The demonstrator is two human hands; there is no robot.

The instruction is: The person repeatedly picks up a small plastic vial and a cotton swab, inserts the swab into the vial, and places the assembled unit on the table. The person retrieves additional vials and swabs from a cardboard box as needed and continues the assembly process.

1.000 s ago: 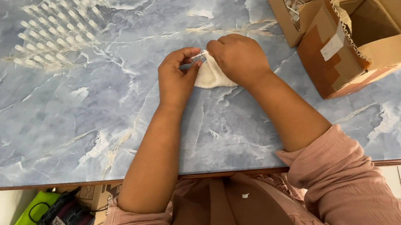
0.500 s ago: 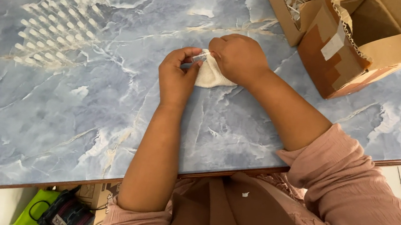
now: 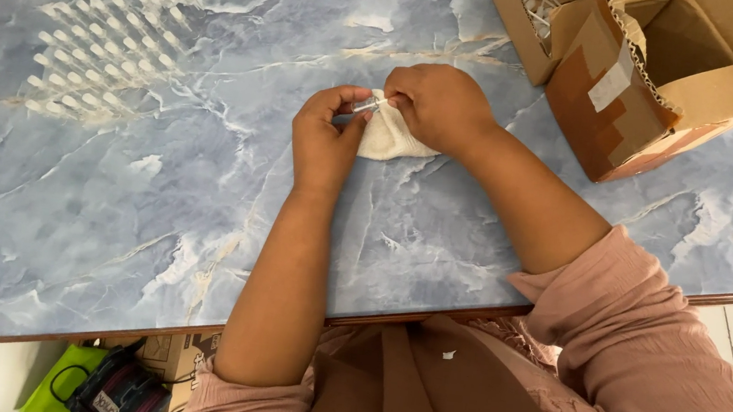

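My left hand (image 3: 323,141) pinches a small clear vial (image 3: 364,104) by one end, over the blue marble table (image 3: 109,204). My right hand (image 3: 438,104) grips a white cloth (image 3: 386,135) that wraps around the vial's other end. Both hands meet at the middle of the table. Most of the vial is hidden by fingers and cloth.
Rows of small clear vials with white caps (image 3: 104,47) lie on the table at the far left. An open cardboard box (image 3: 676,76) stands at the far right, and a smaller box (image 3: 535,14) behind it holds more vials. A green bag (image 3: 102,388) sits on the floor.
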